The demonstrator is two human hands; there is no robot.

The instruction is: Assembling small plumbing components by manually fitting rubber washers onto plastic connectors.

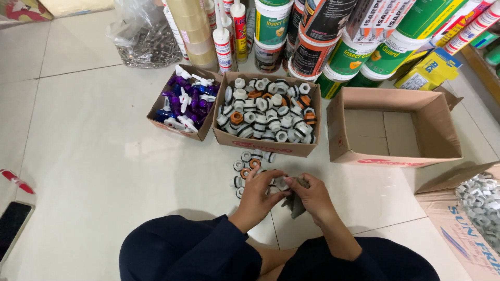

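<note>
My left hand (259, 195) and my right hand (311, 196) meet low over the tiled floor, just in front of my knees. Between their fingers is a small white plastic fitting (282, 182), gripped by the left hand. The right hand also grips a grey cloth (297, 205) that hangs below it. Several white fittings with black and orange rings (249, 162) lie loose on the floor just beyond my left hand. Further off stands an open cardboard box (267, 145) full of the same fittings.
A smaller box of purple and white taps (183, 99) sits left of the fittings box. An empty cardboard box (394, 125) stands to the right, another with white parts (479, 200) at the far right. Paint tubs, sealant tubes and a nail bag line the back. A phone (11, 225) and red pen (16, 181) lie left.
</note>
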